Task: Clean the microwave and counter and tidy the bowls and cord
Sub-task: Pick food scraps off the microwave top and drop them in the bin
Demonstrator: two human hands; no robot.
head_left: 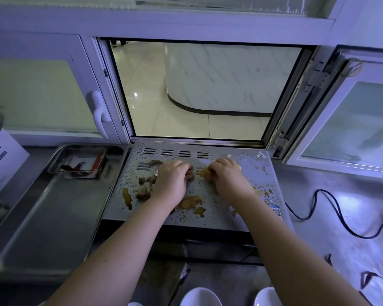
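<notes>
Smooth round bowls (200, 297) lie before left hand (171, 181), right hand (227, 178) pinching lumpy scraps (205, 173).

A white-framed window (199, 89) stands open in the middle of the wall. Through it shows a glossy, pale tiled floor (146, 111) with a bright glint, and a curved white marbled counter (230, 78) with a dark base. Left is a frosted pane (31, 93) with a white handle (100, 113). Right, the opened sash (352, 124) hangs on hinges (316, 79). The near light is dim and bluish.

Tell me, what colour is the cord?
The cord is black, best seen in the head view.
</notes>
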